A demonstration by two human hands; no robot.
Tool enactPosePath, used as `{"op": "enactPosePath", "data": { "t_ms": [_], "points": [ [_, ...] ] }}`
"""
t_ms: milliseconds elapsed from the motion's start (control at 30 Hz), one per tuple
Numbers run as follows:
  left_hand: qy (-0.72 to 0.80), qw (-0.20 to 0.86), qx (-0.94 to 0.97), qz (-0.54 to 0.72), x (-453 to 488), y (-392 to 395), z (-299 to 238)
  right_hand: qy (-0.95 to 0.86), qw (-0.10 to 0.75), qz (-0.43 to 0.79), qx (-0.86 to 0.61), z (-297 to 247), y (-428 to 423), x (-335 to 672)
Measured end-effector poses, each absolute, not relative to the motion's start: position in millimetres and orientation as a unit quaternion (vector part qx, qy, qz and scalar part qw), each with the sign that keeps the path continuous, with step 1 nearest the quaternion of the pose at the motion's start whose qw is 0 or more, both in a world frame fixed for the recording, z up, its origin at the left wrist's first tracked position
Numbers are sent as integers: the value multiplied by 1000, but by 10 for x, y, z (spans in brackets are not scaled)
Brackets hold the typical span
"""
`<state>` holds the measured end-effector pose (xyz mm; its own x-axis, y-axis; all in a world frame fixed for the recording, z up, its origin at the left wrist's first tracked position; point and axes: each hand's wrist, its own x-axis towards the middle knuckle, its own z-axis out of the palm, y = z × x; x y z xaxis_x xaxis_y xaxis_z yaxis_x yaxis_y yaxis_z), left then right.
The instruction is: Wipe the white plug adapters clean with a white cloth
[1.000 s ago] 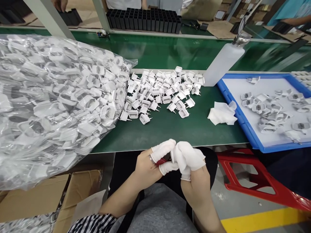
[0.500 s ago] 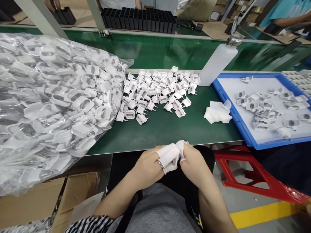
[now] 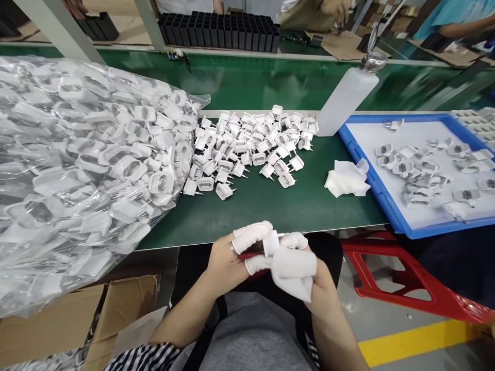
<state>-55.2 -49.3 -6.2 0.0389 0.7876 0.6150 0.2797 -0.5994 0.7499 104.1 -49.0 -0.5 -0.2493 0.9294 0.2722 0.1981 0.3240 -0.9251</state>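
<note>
- White plug adapter: I see it pinched in the left hand, held just off the near edge of the green work mat, over the lap; its metal pins point toward the right hand.
- My left hand's capped fingertips are closed on the adapter; a ring shows on one finger.
- My right hand is closed around a folded white wipe, which is pressed against the adapter.
- On the mat, at its far side, lies a loose heap of plug adapters, many with pins sticking up or sideways.
- Left of the mat, spilling onto it, a clear plastic bag bulges with more of the same adapters, its mouth touching the heap.
- At the right end of the mat a crumpled white cloth lies just beside a blue tray; the tray's white floor holds scattered adapters, thinly spread.
- A translucent dispenser bottle with a metal top leans at the tray's far-left corner.
- Beyond the mat and the conveyor belt, a black compartment tray stands in rows; I cannot tell what is inside.
</note>
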Motion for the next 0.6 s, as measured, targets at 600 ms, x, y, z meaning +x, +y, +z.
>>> {"op": "enactPosePath", "data": {
  "t_ms": [600],
  "points": [
    [302, 510, 512, 621, -431, -524, -78, -602, 594, 351, -402, -139, -638, 903]
  ]
}}
